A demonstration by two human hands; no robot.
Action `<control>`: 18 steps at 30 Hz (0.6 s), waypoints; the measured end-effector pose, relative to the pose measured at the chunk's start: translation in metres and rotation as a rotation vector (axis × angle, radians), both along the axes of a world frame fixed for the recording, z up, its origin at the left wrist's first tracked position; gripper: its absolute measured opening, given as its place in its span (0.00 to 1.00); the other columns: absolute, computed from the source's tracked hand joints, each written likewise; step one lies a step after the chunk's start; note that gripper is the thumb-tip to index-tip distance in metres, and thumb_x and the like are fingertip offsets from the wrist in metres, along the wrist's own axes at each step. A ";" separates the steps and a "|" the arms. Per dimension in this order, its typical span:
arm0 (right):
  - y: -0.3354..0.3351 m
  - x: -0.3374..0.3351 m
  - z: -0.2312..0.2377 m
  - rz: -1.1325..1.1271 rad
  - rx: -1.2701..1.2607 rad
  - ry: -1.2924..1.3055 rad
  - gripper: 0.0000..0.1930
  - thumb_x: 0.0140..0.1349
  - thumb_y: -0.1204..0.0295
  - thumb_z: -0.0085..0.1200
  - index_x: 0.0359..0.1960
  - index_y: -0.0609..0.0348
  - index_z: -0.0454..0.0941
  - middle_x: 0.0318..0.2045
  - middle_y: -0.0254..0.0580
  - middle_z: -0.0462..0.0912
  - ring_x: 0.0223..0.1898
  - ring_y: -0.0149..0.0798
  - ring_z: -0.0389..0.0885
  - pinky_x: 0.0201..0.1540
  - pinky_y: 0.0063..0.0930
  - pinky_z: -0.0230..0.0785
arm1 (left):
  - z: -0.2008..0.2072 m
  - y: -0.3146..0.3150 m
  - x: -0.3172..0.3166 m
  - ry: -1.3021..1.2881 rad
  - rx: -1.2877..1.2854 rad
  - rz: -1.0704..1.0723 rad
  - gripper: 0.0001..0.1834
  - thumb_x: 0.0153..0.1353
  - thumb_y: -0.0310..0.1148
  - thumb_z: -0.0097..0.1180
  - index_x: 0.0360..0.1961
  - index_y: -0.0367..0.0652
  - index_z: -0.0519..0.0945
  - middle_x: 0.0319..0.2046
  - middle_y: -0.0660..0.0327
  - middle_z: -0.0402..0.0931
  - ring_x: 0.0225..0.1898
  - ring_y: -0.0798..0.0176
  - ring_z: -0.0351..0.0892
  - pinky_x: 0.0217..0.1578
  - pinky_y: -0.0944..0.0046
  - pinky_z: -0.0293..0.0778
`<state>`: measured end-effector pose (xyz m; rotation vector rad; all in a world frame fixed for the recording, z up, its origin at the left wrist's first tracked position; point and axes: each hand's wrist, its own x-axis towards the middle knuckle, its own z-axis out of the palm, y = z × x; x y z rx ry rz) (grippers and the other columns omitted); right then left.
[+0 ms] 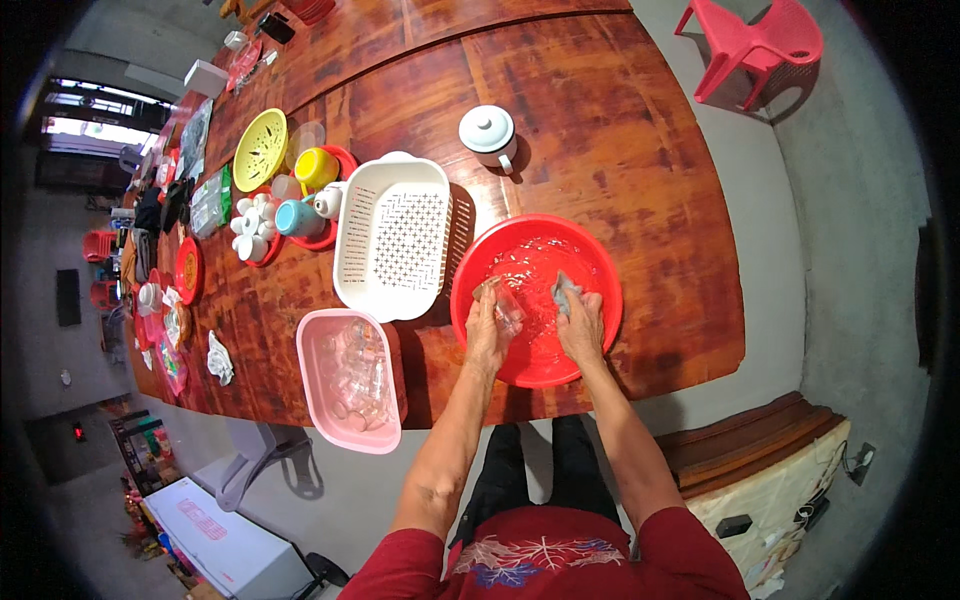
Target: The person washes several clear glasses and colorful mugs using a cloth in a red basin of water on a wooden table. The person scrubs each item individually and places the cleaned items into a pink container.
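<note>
A red basin [463, 290] of rippling water stands at the table's near edge, with both my hands inside its rim. My left hand [487, 325] is closed round a clear glass [508, 312] at the basin's left side. On the right, my right hand [582, 325] pinches a grey-blue cloth [566, 291], a little apart from the glass. Left of the basin sits a pink tub [309, 375] with several clear glasses [358, 378] in it. Behind that tub stands a white slotted basket [400, 235] with nothing in it.
A white lidded mug [488, 135] stands beyond the basin. Farther left are a yellow colander [261, 150], a yellow cup [316, 168], a light blue cup [298, 217] and a crumpled white cloth [219, 358]. A pink chair [752, 45] is beyond the table [590, 120] at right.
</note>
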<state>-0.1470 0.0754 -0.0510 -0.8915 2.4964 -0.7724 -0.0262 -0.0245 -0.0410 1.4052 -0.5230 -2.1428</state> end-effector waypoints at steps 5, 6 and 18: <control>-0.002 -0.006 -0.040 0.006 -0.078 -0.375 0.15 0.48 0.78 0.50 0.41 0.58 0.76 0.35 0.52 0.74 0.41 0.48 0.74 0.42 0.37 0.69 | -0.013 0.005 0.006 0.003 0.141 -0.019 0.18 0.59 0.53 0.50 0.44 0.56 0.70 0.30 0.66 0.72 0.27 0.64 0.74 0.23 0.63 0.72; 0.002 -0.009 -0.049 0.009 -0.206 -0.631 0.15 0.48 0.78 0.51 0.41 0.59 0.76 0.35 0.51 0.75 0.41 0.47 0.74 0.42 0.37 0.69 | -0.016 0.006 0.006 0.009 0.175 -0.027 0.17 0.59 0.53 0.50 0.44 0.56 0.70 0.30 0.66 0.73 0.27 0.64 0.75 0.23 0.63 0.72; -0.044 0.035 0.055 0.291 -0.193 0.080 0.09 0.51 0.70 0.52 0.33 0.59 0.71 0.28 0.48 0.69 0.32 0.51 0.70 0.35 0.45 0.62 | -0.047 0.035 -0.008 0.260 0.265 0.193 0.30 0.54 0.65 0.46 0.43 0.51 0.73 0.34 0.64 0.76 0.29 0.63 0.76 0.29 0.62 0.75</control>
